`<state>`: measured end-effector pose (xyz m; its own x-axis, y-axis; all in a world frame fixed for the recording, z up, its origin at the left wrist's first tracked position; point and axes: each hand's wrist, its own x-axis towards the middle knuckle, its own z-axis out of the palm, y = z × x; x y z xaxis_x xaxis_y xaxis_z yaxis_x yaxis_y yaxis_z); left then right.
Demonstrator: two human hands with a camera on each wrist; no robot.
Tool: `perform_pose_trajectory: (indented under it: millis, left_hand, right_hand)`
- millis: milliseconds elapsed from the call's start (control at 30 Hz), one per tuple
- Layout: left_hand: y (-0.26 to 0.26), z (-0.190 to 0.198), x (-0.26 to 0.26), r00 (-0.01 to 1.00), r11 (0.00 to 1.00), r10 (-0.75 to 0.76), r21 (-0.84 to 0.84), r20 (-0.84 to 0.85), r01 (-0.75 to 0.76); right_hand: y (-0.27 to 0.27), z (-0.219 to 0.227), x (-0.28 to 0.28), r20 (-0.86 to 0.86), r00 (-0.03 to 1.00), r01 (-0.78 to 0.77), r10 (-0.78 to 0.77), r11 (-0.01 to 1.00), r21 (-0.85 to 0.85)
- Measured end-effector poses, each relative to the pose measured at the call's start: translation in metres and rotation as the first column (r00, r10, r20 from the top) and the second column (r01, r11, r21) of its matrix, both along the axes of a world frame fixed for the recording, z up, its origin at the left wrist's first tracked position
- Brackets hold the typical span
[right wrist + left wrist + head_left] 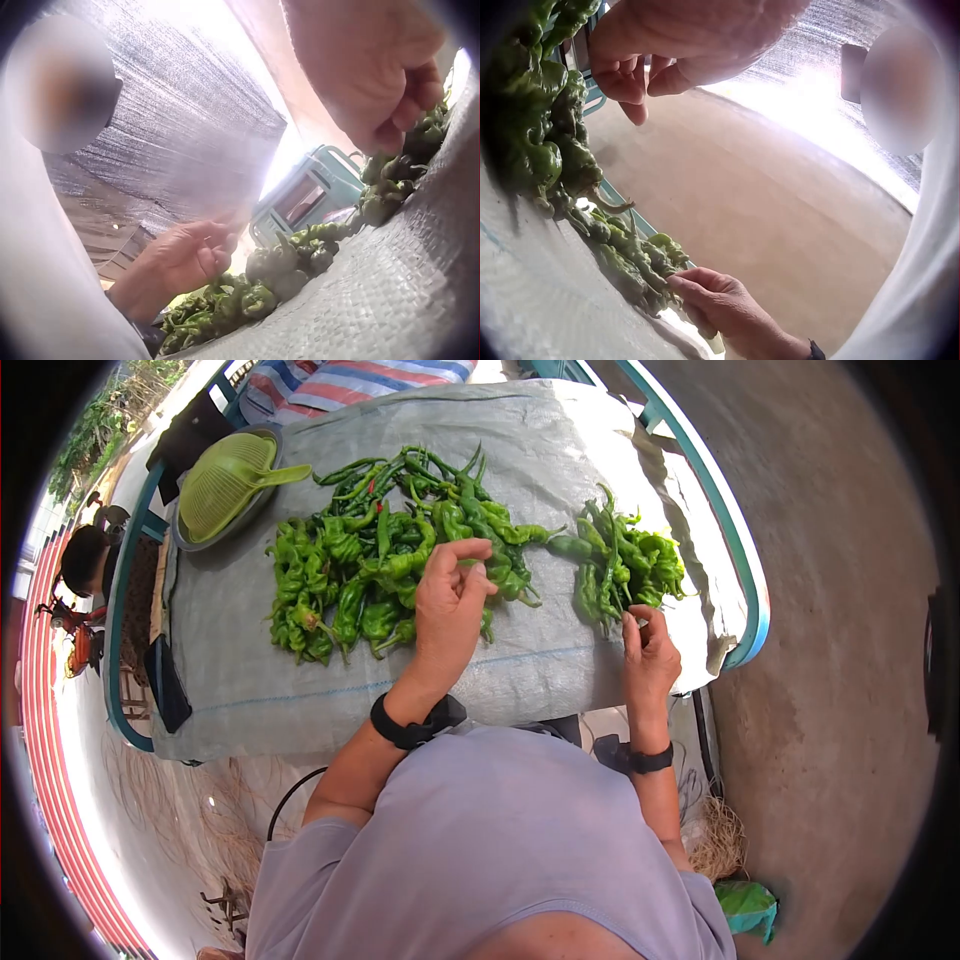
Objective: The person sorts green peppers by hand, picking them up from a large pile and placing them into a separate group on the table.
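Green colander (228, 482) shows only overhead; wrist views catch peppers (536, 142).

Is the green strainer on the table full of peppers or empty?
Empty: the green strainer shows only its bare ribbed inside; the peppers lie beside it.

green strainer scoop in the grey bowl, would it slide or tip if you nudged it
The pale green plastic strainer scoop looks thin and slotted, so it is probably light. It lies tilted against the grey round bowl with its handle jutting over the rim, so a nudge would likely rock or slide it rather than roll it.
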<state>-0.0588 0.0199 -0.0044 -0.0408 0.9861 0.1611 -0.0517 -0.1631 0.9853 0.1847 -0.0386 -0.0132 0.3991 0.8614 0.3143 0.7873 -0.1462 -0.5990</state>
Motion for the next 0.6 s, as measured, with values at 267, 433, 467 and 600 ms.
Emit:
perform_pose_trajectory:
  millis: [267, 433, 467, 600]
  left_hand:
    - [-0.015, -0.009, -0.012, 0.996, 0.997, -0.020, 0.075, -0.086, 0.027]
    - [-0.033, 0.006, -0.030, 0.985, 0.993, 0.078, 0.095, -0.157, -0.063]
    - [-0.035, 0.005, -0.036, 0.984, 0.994, 0.093, 0.075, -0.155, -0.082]
    - [-0.040, -0.004, -0.051, 0.982, 0.990, 0.141, 0.025, -0.127, -0.139]
  right_hand:
    - [0.050, 0.032, -0.043, 0.240, 0.948, -0.208, 0.208, 0.978, -0.027]
    - [0.054, 0.053, -0.025, 0.294, 0.914, -0.124, 0.280, 0.882, -0.455]
    - [0.048, 0.059, -0.018, 0.316, 0.904, -0.094, 0.290, 0.853, -0.513]
    - [0.033, 0.076, -0.011, 0.355, 0.867, -0.119, 0.350, 0.837, -0.533]
